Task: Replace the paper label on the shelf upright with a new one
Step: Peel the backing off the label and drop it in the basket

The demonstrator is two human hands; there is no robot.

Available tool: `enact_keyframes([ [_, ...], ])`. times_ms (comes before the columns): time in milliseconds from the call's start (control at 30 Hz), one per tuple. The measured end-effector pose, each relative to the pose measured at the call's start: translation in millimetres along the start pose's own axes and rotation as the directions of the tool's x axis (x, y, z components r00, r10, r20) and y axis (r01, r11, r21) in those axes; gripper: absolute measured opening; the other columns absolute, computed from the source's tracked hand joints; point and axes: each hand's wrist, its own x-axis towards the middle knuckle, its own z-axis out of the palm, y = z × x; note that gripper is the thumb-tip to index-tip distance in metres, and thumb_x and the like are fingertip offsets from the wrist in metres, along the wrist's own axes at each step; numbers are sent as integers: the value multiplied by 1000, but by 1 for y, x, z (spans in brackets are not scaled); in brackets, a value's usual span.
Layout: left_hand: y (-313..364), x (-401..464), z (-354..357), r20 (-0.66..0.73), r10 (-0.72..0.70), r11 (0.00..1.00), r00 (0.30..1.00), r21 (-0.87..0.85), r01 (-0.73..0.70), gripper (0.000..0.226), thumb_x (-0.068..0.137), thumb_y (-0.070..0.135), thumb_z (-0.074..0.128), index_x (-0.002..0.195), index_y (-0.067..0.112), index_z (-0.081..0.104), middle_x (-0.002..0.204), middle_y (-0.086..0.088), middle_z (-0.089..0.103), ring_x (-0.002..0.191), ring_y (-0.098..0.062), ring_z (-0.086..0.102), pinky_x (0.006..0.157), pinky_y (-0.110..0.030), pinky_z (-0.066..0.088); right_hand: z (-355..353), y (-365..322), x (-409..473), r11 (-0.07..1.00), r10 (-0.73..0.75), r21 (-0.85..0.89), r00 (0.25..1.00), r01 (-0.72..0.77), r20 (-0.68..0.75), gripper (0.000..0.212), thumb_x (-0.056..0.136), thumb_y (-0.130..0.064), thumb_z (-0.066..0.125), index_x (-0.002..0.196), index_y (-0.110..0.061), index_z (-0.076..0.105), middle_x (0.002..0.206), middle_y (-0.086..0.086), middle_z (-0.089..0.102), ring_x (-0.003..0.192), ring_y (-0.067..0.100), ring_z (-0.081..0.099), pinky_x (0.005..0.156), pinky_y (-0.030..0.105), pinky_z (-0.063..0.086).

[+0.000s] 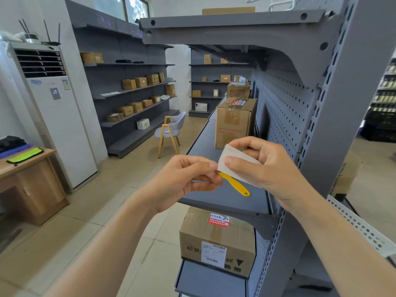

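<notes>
A small white rectangular paper label (234,166) is held in front of the grey metal shelf (227,196), between both hands. The right hand (267,168) is closed on the label, with the thumb pressed on its face. The left hand (188,181) is pinched on the label's left edge. A yellow plastic scraper (237,186) lies flat on the shelf, below the label. The grey slotted steel shelf upright (334,108) stands just right of the right hand.
</notes>
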Motion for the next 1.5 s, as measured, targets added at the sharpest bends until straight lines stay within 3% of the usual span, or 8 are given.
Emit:
enact_keyframes([
  [333,-7,-3,0,77,93,996,993,-13,-93,18,93,25,62,93,17,78,84,1,76,87,-12,74,79,-25,58,-1,3,-1,999,29,34,997,-31,69,25,78,-36,80,102,-41,76,88,2,83,77,10,72,69,25,57],
  [467,-12,-1,1,57,145,988,988,38,-147,22,94,24,56,98,8,71,89,-1,76,93,-15,73,81,-26,58,3,9,-1,981,-102,-168,994,95,-32,31,82,-35,84,108,-40,68,101,-11,75,94,7,67,82,33,56],
  [633,-11,3,4,-49,223,966,974,143,-214,23,92,24,58,99,6,70,87,4,77,89,-9,73,78,-23,57,6,5,-6,872,-284,-428,958,236,-50,24,78,-64,72,83,-41,77,94,-22,72,105,4,60,81,6,36],
  [833,-3,6,15,-104,374,841,921,458,-290,11,93,24,63,93,19,73,83,10,74,82,-1,70,74,-19,57,9,0,-9,851,-318,-458,946,257,-59,6,84,-49,80,87,-46,77,92,-28,76,99,3,67,81,10,46],
  [1000,0,5,17,-103,427,738,898,613,-281,13,99,20,62,95,20,74,84,11,74,84,-4,68,71,-25,58,5,-3,-17,835,-329,-487,942,255,-71,9,93,-28,76,95,-30,85,86,-21,80,90,5,73,78,20,54],
  [1167,-4,6,27,-185,438,793,880,541,-280,32,101,5,52,80,25,65,73,28,68,75,7,64,73,-14,54,-3,-6,-28,932,-248,-320,941,168,-228,15,93,-20,75,89,-30,84,78,-14,81,74,4,74,65,12,53],
  [1333,-14,16,52,-293,427,892,856,292,-345,28,94,7,45,71,17,59,69,18,65,73,4,63,70,-14,55,-21,-15,-49,971,-201,-195,918,141,-341,17,92,-20,73,85,-33,82,76,-14,80,63,3,70,59,16,53],
  [1500,-23,31,80,-365,459,888,810,220,-404,26,85,12,42,65,24,54,69,8,55,72,0,52,64,-13,44,-51,-22,-80,986,-164,-97,843,133,-513,23,88,-20,70,74,-32,83,67,-4,77,55,10,66,50,21,53],
])
